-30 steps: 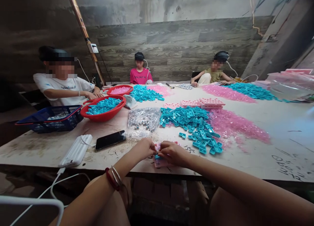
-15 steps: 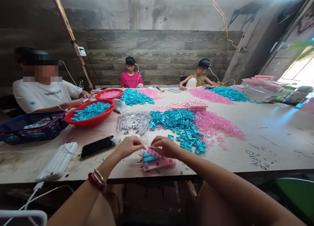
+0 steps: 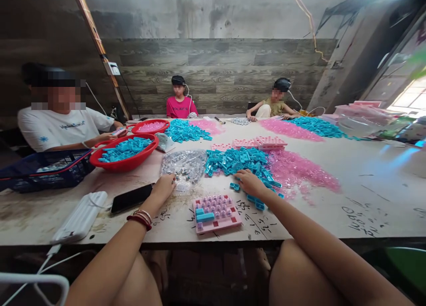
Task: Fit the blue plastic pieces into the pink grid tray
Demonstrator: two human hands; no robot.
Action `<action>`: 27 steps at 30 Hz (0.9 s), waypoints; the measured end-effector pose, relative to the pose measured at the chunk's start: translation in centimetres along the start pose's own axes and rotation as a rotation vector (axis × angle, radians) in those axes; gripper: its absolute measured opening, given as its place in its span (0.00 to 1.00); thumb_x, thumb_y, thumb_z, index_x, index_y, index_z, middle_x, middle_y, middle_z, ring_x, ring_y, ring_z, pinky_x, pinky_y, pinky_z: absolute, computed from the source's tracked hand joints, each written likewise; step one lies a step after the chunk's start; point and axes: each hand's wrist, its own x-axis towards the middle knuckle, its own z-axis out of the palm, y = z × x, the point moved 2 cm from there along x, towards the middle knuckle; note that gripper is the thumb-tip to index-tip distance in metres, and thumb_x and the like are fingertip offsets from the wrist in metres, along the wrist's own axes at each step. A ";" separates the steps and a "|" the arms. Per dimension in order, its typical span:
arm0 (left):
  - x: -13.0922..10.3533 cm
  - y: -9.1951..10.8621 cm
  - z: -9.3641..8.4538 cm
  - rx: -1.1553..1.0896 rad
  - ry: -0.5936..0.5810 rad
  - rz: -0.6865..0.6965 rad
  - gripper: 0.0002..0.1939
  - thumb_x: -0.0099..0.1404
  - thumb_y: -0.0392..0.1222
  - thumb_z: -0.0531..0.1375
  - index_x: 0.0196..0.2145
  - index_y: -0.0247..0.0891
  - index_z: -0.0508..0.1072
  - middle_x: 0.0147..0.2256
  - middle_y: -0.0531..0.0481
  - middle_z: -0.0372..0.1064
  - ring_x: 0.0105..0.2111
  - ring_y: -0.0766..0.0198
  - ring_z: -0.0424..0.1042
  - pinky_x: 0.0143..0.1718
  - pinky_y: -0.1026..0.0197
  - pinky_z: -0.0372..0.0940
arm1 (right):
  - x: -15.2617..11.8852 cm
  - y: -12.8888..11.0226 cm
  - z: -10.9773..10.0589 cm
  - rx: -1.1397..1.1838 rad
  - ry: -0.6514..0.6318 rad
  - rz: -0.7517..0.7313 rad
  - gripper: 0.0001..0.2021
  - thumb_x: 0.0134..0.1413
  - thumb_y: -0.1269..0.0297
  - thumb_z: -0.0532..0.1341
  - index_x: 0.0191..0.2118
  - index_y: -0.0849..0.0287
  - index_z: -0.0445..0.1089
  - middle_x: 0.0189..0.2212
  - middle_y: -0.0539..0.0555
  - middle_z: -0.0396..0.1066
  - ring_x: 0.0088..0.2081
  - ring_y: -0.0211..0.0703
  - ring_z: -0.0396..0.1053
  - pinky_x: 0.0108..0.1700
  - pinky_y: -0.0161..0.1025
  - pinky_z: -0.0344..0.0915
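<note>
Between my arms a pink keyboard-shaped tray point(image 3: 222, 225) lies flat on the table, with several pale lilac keycap-like pieces point(image 3: 216, 204) and two longer blue pieces point(image 3: 204, 216) set in it. My left hand point(image 3: 163, 186) is at the near left edge of a clear plastic bag point(image 3: 183, 162) of small metallic parts; its fingers are partly spread and I see nothing held. At the near side of a pile of blue plastic pieces point(image 3: 226, 160), my right hand point(image 3: 251, 182) reaches with fingers stretched out, touching or just over the pieces.
Left of me are a black phone point(image 3: 131, 198), a white power bank point(image 3: 80, 217), a dark blue basket point(image 3: 69, 173) and a red colander point(image 3: 124, 164) of blue pieces. Pink pieces point(image 3: 299, 173) spread to the right. Pink trays point(image 3: 271, 142) lie behind the pile. Three people sit around the table.
Both my hands have left the pink tray. The left moved forward and left to the bag, the right forward and right to the blue pile. The tray's pieces now show fully.
</note>
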 end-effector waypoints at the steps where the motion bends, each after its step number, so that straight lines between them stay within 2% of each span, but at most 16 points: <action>1: 0.0 0.1 0.0 -0.003 0.001 0.005 0.11 0.57 0.33 0.52 0.38 0.34 0.71 0.36 0.43 0.70 0.39 0.59 0.69 0.42 0.62 0.61 | 0.1 -0.1 0.0 0.026 0.004 0.004 0.15 0.52 0.75 0.53 0.45 0.61 0.69 0.46 0.60 0.67 0.48 0.48 0.63 0.49 0.42 0.58; 4: 0.0 0.1 -0.1 -0.018 0.006 0.031 0.12 0.57 0.31 0.51 0.36 0.34 0.71 0.37 0.43 0.70 0.38 0.59 0.69 0.41 0.62 0.60 | 0.2 0.1 0.0 0.078 0.013 0.012 0.15 0.52 0.78 0.52 0.41 0.62 0.72 0.40 0.60 0.69 0.43 0.45 0.66 0.45 0.38 0.61; 8: 0.0 0.3 -0.5 -0.042 0.027 0.059 0.11 0.54 0.30 0.52 0.33 0.34 0.72 0.36 0.42 0.70 0.38 0.58 0.69 0.41 0.61 0.61 | 0.2 0.5 -0.4 0.094 0.031 0.024 0.17 0.48 0.83 0.52 0.39 0.63 0.73 0.38 0.58 0.71 0.42 0.43 0.68 0.45 0.35 0.61; 12: -0.5 1.3 -1.5 -0.107 0.067 0.093 0.08 0.52 0.30 0.53 0.29 0.34 0.71 0.32 0.46 0.69 0.34 0.61 0.68 0.38 0.63 0.61 | 0.2 -0.6 -1.8 0.157 0.124 0.019 0.14 0.50 0.78 0.54 0.40 0.63 0.72 0.39 0.58 0.72 0.41 0.44 0.69 0.44 0.37 0.62; 15: -1.6 2.6 -2.1 -0.292 0.029 0.120 0.03 0.49 0.33 0.56 0.25 0.35 0.68 0.27 0.50 0.67 0.29 0.64 0.67 0.32 0.64 0.62 | 0.1 -2.6 -2.8 0.322 0.212 0.006 0.13 0.50 0.73 0.57 0.42 0.61 0.71 0.32 0.55 0.74 0.33 0.42 0.70 0.37 0.37 0.65; 19: -3.1 4.6 -2.2 -0.503 -0.061 0.178 0.03 0.47 0.36 0.57 0.24 0.35 0.67 0.26 0.52 0.66 0.27 0.66 0.67 0.29 0.65 0.62 | -0.1 -6.3 -3.4 0.503 0.230 -0.069 0.11 0.46 0.76 0.57 0.35 0.60 0.74 0.29 0.53 0.74 0.27 0.37 0.68 0.32 0.34 0.64; 23: -4.1 6.0 -2.0 -0.536 -0.162 0.211 0.05 0.47 0.36 0.57 0.25 0.35 0.68 0.25 0.52 0.67 0.26 0.66 0.67 0.28 0.66 0.61 | -0.7 -9.6 -3.3 0.571 0.207 -0.161 0.14 0.38 0.80 0.57 0.32 0.61 0.74 0.29 0.53 0.72 0.27 0.35 0.67 0.31 0.32 0.63; 27: -4.2 6.5 -1.7 -0.529 -0.212 0.233 0.07 0.49 0.40 0.58 0.27 0.34 0.70 0.24 0.52 0.67 0.26 0.66 0.66 0.27 0.66 0.60 | -1.2 -11.6 -2.8 0.598 0.129 -0.191 0.13 0.39 0.78 0.58 0.33 0.62 0.74 0.28 0.53 0.72 0.26 0.34 0.67 0.30 0.31 0.63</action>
